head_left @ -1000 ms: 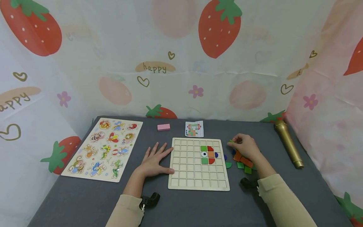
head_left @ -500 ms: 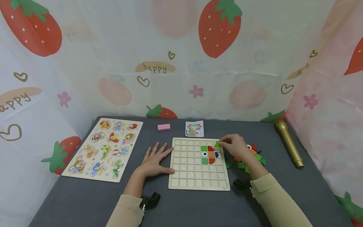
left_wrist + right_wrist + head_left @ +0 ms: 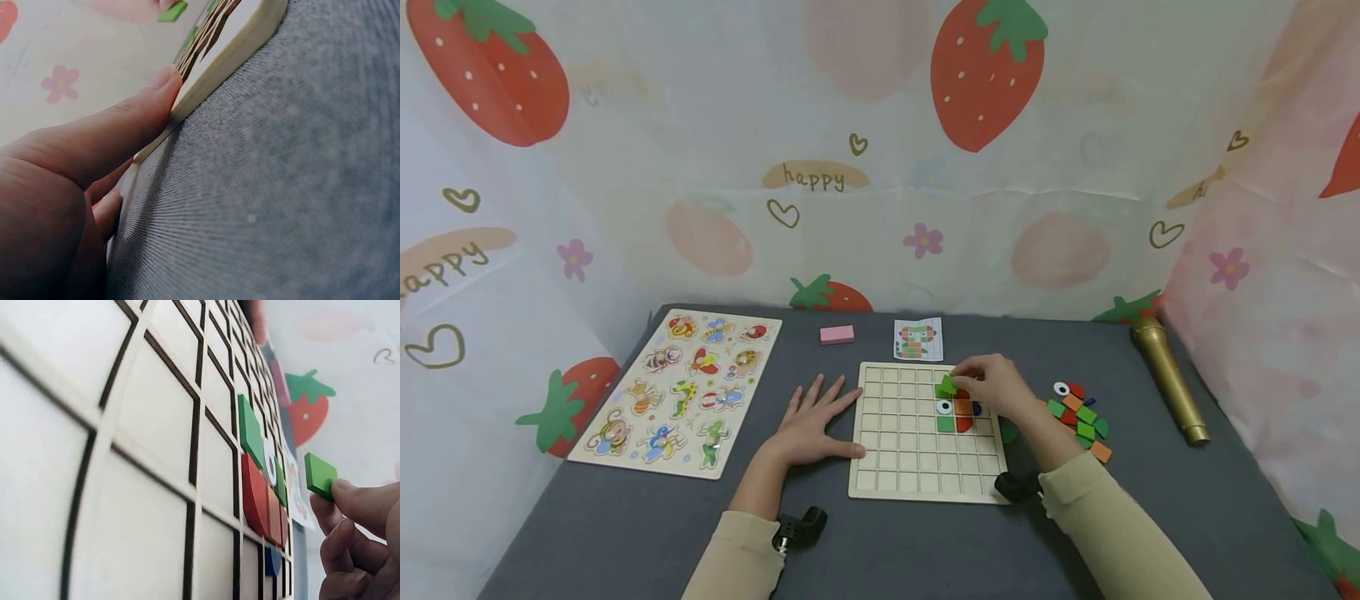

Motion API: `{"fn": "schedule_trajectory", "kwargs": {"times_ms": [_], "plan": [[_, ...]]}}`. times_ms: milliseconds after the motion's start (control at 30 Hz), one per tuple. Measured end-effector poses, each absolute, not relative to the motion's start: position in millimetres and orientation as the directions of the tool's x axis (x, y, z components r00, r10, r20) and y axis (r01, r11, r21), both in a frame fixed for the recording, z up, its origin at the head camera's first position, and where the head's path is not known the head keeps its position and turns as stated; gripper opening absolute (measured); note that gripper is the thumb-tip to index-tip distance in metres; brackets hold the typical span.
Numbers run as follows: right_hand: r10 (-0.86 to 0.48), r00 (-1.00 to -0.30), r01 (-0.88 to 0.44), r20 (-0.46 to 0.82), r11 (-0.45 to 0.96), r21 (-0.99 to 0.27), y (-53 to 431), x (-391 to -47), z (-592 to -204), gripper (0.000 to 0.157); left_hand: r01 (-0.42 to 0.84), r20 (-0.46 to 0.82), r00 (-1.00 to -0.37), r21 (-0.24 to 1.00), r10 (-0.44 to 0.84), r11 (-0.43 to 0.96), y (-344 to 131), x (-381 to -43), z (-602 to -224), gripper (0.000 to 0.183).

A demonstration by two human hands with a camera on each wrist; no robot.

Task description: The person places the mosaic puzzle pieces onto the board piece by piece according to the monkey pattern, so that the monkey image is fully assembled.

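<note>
My right hand (image 3: 1000,387) pinches a green square tile (image 3: 320,472) between thumb and fingers, held over the upper right part of a wooden grid board (image 3: 887,467). Set into the board's cells below are a green square (image 3: 945,424), a round eye tile (image 3: 944,407), red curved tiles (image 3: 252,497), an orange square (image 3: 273,514) and a blue half-round (image 3: 272,560). In the head view, my fingers hide part of this group. At the board's left edge lies my left hand (image 3: 812,429), fingers spread, with thumb and fingertips touching the rim.
Loose coloured tiles (image 3: 1086,429) lie right of the board, partly behind my right forearm. Behind it are a small picture card (image 3: 917,340) and a pink block (image 3: 837,335). An insect puzzle board (image 3: 733,417) lies left, a gold cylinder (image 3: 1171,383) far right.
My right hand has carried the green square leftward from the loose tiles to above the cells with tiles. The left hand has stayed at the board's edge.
</note>
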State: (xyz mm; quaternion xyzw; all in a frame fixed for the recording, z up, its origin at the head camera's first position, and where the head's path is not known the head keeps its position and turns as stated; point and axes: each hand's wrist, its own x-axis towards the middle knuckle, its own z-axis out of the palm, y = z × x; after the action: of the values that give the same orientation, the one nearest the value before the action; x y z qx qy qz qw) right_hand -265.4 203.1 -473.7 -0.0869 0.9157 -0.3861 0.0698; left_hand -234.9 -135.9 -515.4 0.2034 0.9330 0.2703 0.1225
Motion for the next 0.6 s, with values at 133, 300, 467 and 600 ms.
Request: {"fn": "schedule_trajectory", "kwargs": {"times_ms": [133,300,467,600], "plan": [[-0.217,-0.974,-0.109,-0.063,0.696,-0.71,194,-269,-477,0.016,0.308,-0.128,-0.887,0.554,0.445,0.773,-136,-235,-515,0.101],[-0.222,-0.973,-0.114,-0.07,0.715,-0.689,185,-273,-481,0.013,0.311,-0.13,-0.884,0.553,0.449,0.773,-135,-236,-516,0.101],[-0.239,-0.969,-0.128,-0.066,0.711,-0.691,176,-277,-481,0.012,0.304,-0.13,-0.887,0.559,0.444,0.772,-135,-235,-516,0.101],[-0.251,-0.966,-0.148,-0.056,0.719,-0.679,173,-279,-483,0.011,0.306,-0.128,-0.886,0.56,0.446,0.77,-136,-236,-516,0.101]]}}
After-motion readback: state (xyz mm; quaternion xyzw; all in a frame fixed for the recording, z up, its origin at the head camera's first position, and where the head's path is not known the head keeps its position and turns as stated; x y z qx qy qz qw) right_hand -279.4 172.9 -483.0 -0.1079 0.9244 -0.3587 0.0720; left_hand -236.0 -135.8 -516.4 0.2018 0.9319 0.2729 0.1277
